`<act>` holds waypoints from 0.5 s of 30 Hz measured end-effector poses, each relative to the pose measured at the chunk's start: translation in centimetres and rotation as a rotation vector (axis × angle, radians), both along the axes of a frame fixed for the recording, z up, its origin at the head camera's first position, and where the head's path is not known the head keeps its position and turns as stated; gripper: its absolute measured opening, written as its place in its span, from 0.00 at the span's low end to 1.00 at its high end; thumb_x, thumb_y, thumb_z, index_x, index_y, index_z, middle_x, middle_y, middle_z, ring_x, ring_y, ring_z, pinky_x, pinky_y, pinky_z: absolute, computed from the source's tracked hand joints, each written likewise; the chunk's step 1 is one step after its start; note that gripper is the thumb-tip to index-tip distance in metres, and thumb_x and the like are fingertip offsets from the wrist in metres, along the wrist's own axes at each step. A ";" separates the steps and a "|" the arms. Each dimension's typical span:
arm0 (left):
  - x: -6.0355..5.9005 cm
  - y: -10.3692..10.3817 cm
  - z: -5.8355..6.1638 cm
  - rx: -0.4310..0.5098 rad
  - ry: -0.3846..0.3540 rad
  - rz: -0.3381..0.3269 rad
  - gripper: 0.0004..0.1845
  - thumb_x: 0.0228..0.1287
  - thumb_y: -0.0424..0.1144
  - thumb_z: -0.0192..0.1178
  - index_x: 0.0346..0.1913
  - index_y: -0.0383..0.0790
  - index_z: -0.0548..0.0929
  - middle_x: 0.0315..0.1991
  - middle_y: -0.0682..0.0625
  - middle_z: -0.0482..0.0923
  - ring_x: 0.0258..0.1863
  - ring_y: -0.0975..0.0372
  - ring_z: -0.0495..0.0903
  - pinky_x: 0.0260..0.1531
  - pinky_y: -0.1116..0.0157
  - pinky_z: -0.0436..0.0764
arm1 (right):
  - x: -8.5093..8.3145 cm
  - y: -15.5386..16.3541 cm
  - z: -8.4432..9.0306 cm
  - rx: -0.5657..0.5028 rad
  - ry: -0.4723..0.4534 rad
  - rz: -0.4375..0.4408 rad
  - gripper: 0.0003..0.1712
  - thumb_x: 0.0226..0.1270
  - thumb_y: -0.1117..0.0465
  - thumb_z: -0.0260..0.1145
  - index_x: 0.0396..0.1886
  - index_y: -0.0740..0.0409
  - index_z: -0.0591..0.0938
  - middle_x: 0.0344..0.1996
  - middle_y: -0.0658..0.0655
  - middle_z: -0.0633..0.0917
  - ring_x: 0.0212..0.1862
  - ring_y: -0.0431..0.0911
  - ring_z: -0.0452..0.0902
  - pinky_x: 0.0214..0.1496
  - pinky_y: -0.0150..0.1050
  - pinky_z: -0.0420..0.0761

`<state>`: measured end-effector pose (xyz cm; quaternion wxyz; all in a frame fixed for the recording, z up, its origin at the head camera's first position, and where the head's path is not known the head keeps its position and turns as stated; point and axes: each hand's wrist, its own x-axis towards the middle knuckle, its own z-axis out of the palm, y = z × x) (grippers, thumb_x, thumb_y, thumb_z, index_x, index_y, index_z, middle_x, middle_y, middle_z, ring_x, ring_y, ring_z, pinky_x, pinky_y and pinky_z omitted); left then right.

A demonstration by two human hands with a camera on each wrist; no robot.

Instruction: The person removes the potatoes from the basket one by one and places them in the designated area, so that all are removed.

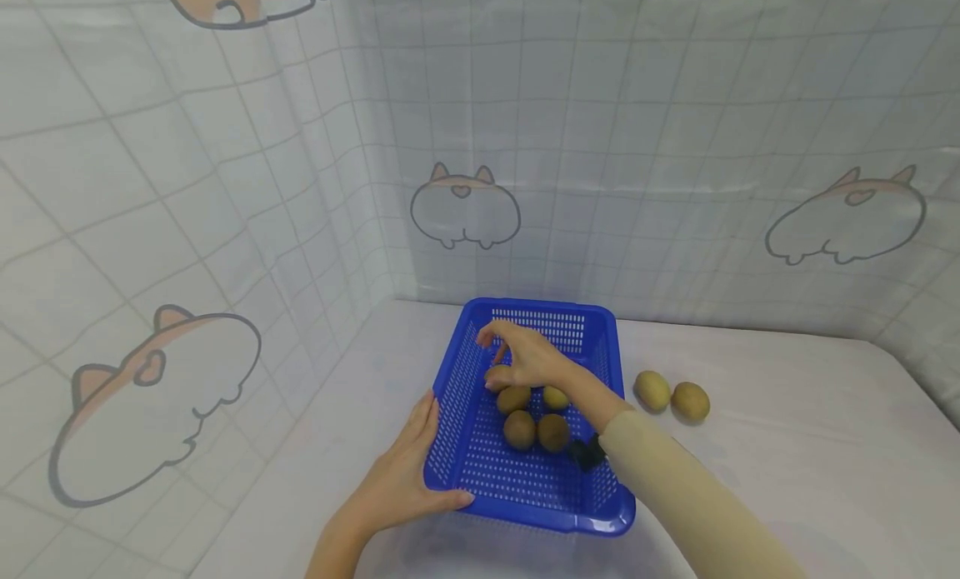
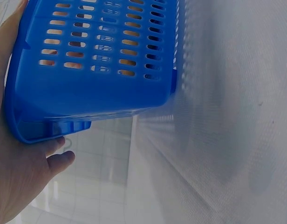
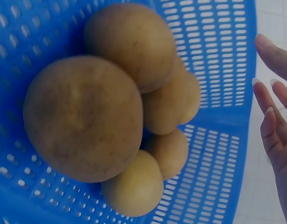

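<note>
Five or more potatoes [image 1: 520,430] lie grouped in the blue basket [image 1: 525,513], which sits on the table [image 1: 795,429]; two loose potatoes [image 1: 671,397] lie outside, to its right, side by side. Spread wide, the left hand [image 1: 401,479] braces the near-left corner, thumb along the near rim and fingers against the side wall; the right hand [image 1: 531,356] hovers over the far end of the group, its fingers gently bent, thumb well apart, with nothing visibly held. Should that left brace slacken, a knock from the right hand on a wall could probably skid the light-looking basket; a careless dip into the group could jostle the round potatoes, since nothing separates them; the sleeve [image 1: 686,491], passing near the loose pair, might brush them and set them rolling.
</note>
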<state>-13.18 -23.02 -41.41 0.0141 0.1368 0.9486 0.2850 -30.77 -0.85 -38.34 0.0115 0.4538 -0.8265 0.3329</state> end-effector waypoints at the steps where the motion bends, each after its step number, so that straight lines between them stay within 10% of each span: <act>1: 0.0 0.0 0.0 -0.003 -0.001 0.000 0.68 0.44 0.67 0.69 0.76 0.36 0.38 0.76 0.49 0.27 0.74 0.56 0.36 0.67 0.46 0.56 | -0.1 0.0 -0.1 0.014 -0.005 -0.001 0.36 0.49 0.59 0.79 0.58 0.58 0.73 0.52 0.54 0.80 0.42 0.43 0.81 0.43 0.38 0.82; 15: 0.2 0.0 0.3 0.018 -0.008 0.007 0.68 0.44 0.66 0.70 0.75 0.36 0.38 0.76 0.48 0.28 0.74 0.54 0.38 0.67 0.47 0.55 | -1.6 -0.6 -1.7 0.208 -0.055 -0.063 0.33 0.47 0.57 0.80 0.53 0.57 0.76 0.50 0.55 0.80 0.42 0.47 0.82 0.48 0.41 0.79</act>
